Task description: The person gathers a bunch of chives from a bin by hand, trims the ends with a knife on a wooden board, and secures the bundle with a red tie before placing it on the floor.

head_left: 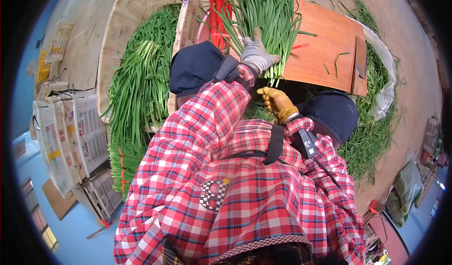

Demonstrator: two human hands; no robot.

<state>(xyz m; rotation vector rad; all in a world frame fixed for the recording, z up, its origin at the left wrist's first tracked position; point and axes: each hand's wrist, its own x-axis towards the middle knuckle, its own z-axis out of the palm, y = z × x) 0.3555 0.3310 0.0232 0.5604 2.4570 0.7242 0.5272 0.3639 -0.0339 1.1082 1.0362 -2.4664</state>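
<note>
My left hand point(256, 53), in a grey-and-white striped glove, is closed around a bunch of long green garlic chives point(269, 18). The leaves fan out away from me, and the pale stem ends point towards my body over the near left edge of a wooden board point(325, 44). Just below those ends is my right hand point(278, 102), in a yellow-brown glove, its fingers curled together. Whatever it may be pinching is too small or hidden to make out.
On the left, a plastic crate point(110, 53) holds a heap of chives point(141, 81). Red ties point(219, 11) stand beyond my left hand. Loose greens point(372, 142) and a white plastic sheet point(387, 76) lie right of the board. Stacked white crates point(75, 133) stand far left.
</note>
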